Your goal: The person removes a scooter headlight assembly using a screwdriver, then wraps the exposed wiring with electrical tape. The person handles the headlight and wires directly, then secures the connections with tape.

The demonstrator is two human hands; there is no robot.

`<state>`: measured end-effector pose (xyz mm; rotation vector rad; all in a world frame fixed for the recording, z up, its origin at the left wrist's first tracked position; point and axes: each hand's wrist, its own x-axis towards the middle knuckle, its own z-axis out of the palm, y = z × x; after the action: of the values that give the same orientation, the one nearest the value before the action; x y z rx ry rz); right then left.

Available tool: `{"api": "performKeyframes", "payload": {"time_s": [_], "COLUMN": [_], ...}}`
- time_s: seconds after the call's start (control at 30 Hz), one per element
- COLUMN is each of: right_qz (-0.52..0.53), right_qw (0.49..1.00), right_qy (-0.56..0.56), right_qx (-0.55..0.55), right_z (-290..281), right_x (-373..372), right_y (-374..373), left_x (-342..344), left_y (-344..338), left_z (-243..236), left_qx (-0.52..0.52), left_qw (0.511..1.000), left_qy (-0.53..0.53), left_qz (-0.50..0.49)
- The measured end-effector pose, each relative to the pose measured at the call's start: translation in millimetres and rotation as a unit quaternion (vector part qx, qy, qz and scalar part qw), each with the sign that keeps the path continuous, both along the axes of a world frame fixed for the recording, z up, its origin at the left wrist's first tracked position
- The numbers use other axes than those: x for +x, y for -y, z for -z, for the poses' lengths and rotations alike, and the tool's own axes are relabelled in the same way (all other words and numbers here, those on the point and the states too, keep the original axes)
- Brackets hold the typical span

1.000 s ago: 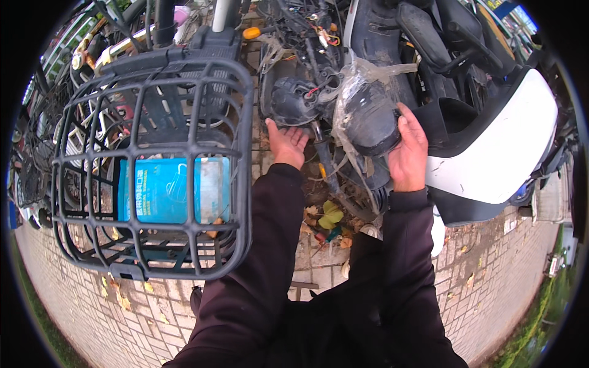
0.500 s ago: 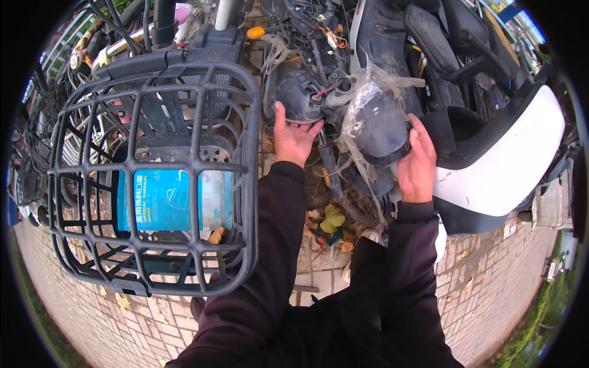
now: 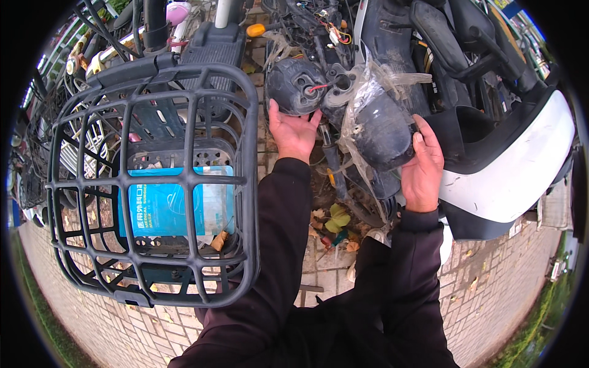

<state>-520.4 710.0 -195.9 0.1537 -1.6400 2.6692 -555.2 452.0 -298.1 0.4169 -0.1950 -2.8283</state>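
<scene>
My left hand point(image 3: 292, 136) is turned palm up under a rounded black plastic housing point(image 3: 296, 84), its thumb on the near left side and its fingers curled beneath. Round recesses and a short red wire show on that housing. My right hand point(image 3: 424, 164) grips the right edge of a second black rounded shell point(image 3: 383, 132), with some fingertips hidden behind it. Torn clear plastic film and silvery tape point(image 3: 372, 92) cling to this shell. Between the two lies a dark joining piece point(image 3: 339, 86) with round openings; how it is fastened cannot be made out.
A black basket point(image 3: 190, 181) at the left holds a blue packet point(image 3: 162, 202). White-and-black scooter bodywork point(image 3: 509, 159) stands at the right. Loose coloured wires point(image 3: 334, 34) and an orange indicator lamp point(image 3: 255, 30) lie beyond the hands. Fallen leaves point(image 3: 336, 218) rest on the paving.
The left housing has tilted, so its recesses and red wire show more. My right hand and the taped shell sit slightly lower and further right, as does much of the surroundings.
</scene>
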Motion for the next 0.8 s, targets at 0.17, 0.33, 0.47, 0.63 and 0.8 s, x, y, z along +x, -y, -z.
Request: {"api": "performKeyframes", "payload": {"time_s": [0.17,0.33,0.47,0.63,0.8], "right_qz": [0.014,0.023,0.008,-0.004,-0.009], "right_qw": [1.000,1.000,0.999,0.999,0.998], "right_qy": [0.013,0.005,0.008,0.048,0.059], "right_qx": [-0.019,0.015,0.034,0.011,0.014], "right_z": [-8.5,-14.1,-16.5,-11.1,-1.5], "right_x": [2.3,7.1,12.7,16.2,15.1], "right_y": [4.4,8.8,11.3,11.4,8.0], "left_x": [-1.1,-1.4,-3.3,-6.3,-6.4], "left_y": [2.5,2.3,5.9,8.1,3.6], "left_z": [-11.4,-24.4,-26.8,-24.5,-34.5], "left_qx": [-0.009,-0.001,0.004,-0.001,-0.006], "left_qw": [0.999,0.998,0.996,0.995,0.998], "left_qy": [-0.049,-0.068,-0.086,-0.097,-0.056], "left_qz": [-0.003,-0.021,-0.016,-0.012,-0.033]}}
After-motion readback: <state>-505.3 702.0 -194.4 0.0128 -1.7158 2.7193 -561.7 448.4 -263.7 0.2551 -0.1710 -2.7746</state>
